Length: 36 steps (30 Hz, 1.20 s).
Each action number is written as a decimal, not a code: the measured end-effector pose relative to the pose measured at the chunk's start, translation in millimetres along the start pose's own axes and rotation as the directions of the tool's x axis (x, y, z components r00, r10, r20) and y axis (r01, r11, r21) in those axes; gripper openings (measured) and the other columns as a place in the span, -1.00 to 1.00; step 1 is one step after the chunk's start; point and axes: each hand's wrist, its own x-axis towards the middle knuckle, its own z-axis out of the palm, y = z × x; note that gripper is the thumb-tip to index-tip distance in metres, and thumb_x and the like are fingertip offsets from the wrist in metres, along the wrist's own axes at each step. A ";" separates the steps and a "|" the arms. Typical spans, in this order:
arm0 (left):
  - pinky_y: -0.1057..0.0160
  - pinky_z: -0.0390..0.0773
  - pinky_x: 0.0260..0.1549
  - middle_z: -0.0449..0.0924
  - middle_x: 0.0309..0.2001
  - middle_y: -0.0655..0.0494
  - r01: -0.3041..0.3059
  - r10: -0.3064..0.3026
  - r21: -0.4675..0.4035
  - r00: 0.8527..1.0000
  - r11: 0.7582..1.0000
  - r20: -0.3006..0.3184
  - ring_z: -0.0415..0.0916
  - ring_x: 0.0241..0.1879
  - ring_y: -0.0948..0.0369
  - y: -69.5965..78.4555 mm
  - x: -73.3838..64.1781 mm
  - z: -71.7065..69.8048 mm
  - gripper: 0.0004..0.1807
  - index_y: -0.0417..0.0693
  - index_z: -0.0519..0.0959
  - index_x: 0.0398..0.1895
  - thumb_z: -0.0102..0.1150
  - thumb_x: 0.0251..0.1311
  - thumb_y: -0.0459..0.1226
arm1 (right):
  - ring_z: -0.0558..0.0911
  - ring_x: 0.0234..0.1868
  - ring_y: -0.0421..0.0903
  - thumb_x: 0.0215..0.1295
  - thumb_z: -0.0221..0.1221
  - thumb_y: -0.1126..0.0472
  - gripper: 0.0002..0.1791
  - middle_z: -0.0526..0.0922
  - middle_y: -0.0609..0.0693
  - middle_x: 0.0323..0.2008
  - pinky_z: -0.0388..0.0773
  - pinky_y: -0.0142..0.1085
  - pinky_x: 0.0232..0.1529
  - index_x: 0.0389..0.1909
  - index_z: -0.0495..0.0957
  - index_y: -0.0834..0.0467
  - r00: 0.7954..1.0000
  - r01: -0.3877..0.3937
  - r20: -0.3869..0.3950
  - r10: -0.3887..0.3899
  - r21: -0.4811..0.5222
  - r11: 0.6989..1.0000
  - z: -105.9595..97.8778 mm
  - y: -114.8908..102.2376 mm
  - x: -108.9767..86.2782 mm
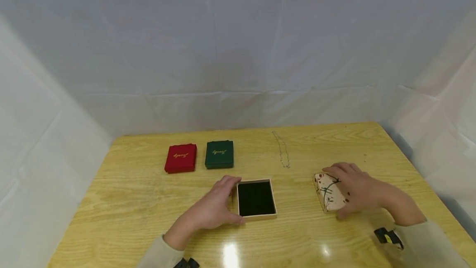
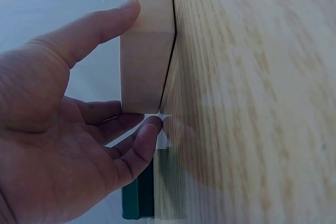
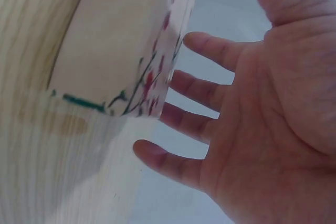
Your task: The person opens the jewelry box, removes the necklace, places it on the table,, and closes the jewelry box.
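An open square box [image 1: 256, 217] with a dark lining sits at the table's middle. At its left side my left hand [image 1: 217, 206] holds it, thumb on the near wall and fingers by the far corner. The left wrist view shows the thumb against the box's pale outer wall [image 2: 142, 66]. To the right, my right hand [image 1: 358, 191] lies over a cream lid [image 1: 329, 193] patterned with red flowers and green branches. In the right wrist view, fairly straight, spread fingers [image 3: 202, 87] are at the edge of the lid [image 3: 115, 40]; the thumb tip is outside that view.
A red box [image 1: 181, 158] and a dark green box [image 1: 219, 154], both with gold lettering, stand behind and left of the open box. A thin silver chain necklace [image 1: 281, 150] lies toward the back of the wooden table [image 1: 126, 202]. White cloth [image 1: 238, 53] hangs behind and at the sides.
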 end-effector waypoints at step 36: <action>-0.16 0.36 0.41 0.32 0.47 -0.05 -0.007 0.007 -0.002 1.000 1.000 0.010 0.27 0.45 -0.07 -1.6 1.0 1.9 0.16 -0.24 0.22 0.60 0.72 -0.01 -0.10 | 0.34 0.07 0.08 0.02 0.59 -0.05 0.14 0.35 0.11 0.24 0.44 -0.06 -0.12 0.53 0.18 0.21 0.994 0.067 -0.087 -0.064 0.032 0.997 3.1 -15.8 10.6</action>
